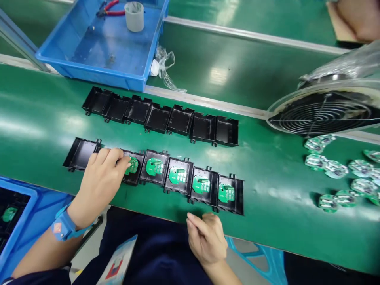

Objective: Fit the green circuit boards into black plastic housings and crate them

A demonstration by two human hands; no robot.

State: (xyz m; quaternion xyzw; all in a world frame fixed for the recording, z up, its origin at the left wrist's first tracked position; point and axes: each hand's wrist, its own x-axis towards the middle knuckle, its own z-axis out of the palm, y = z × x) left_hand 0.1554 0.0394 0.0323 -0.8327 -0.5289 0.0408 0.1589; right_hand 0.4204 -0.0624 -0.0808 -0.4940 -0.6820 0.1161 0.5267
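Observation:
My left hand (103, 174), with a blue strap on its wrist, is over the left part of the near row of black plastic cases. Its thumb and fingers are closed at the edge of a green circuit board (132, 166) in one case; the fingertips are partly hidden. To the right, several cases each hold a circuit board (178, 174), lying flat. An open case (79, 153) without a board stands at the row's left end. My right hand (207, 238) is curled closed at the table's front edge, below the row, with nothing visible in it.
A second row of black cases (158, 117) lies farther back. Behind it stands a blue tray (101, 73) with red-handled pliers (114, 13) and a tape roll (134, 18). Loose circuit boards (335, 169) lie right, near a round fan (323, 113). A blue bin (32, 198) is lower left.

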